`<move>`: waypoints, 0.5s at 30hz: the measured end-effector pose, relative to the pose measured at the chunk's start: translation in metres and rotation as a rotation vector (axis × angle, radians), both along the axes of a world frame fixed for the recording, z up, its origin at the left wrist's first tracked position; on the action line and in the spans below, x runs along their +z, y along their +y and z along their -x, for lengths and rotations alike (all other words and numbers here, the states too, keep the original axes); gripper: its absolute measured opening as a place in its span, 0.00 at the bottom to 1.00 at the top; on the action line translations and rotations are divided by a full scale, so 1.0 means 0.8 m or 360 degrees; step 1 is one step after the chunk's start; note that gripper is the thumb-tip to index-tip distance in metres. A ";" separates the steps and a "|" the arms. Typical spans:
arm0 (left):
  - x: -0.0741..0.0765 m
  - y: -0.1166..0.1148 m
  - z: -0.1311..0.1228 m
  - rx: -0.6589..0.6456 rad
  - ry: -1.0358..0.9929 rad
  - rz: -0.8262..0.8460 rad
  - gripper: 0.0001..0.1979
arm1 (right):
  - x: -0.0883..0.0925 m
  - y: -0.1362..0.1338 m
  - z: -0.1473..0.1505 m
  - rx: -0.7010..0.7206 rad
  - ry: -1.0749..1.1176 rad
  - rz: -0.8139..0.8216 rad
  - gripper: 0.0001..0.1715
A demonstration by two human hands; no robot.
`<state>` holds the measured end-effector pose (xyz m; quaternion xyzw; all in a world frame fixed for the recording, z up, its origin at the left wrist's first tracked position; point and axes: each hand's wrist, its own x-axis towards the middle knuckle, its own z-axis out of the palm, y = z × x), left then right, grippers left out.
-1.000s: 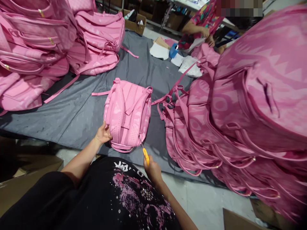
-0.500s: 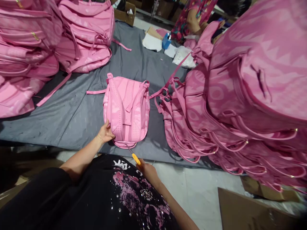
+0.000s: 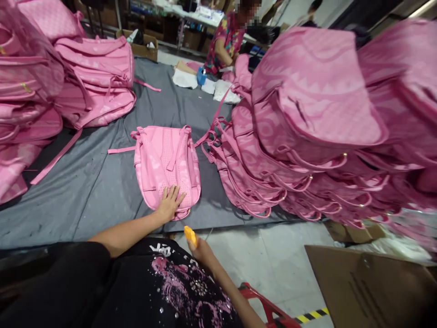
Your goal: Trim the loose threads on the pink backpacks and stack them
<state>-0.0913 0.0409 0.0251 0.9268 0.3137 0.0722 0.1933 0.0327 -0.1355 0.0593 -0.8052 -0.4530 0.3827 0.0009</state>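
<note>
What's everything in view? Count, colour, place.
Front backpack: 1, pink, near centre
Other backpacks: many, pink, piled left, right
Table cover: 1, grey, beneath backpacks
Blue object: 1, blue, far tabletop
White items: several, white, far tabletop
Cardboard box: 1, brown, upper left
Other cardboard: 2+, brown, lower right
Red frame: 1, red, bottom
Striped tape: 1, yellow/black, floor
Background table: 1, white, top, cluttered
People: 2+, multicoloured/dark clothes, background
Tool: 1, yellow, lower centre
Shirt: 1, black, bottom
Left hand: 1, bare, on front backpack
Right hand: 1, bare, holding tool
</note>
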 end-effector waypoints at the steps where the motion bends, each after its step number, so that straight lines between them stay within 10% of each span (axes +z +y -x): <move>1: -0.009 0.004 -0.010 0.0013 0.0068 -0.0039 0.45 | -0.004 -0.002 0.005 -0.0051 0.0071 -0.0046 0.18; 7: 0.005 0.045 -0.049 0.0100 -0.0338 0.0295 0.39 | -0.022 -0.009 0.036 -0.0470 0.0179 -0.0285 0.20; 12: 0.122 0.085 -0.084 0.0342 -0.1323 0.1083 0.31 | 0.021 0.013 0.049 -0.0533 0.0118 -0.0859 0.23; 15: 0.195 0.104 -0.073 0.0478 -0.1736 0.1082 0.33 | 0.054 0.020 0.051 -0.0406 0.0030 -0.1103 0.26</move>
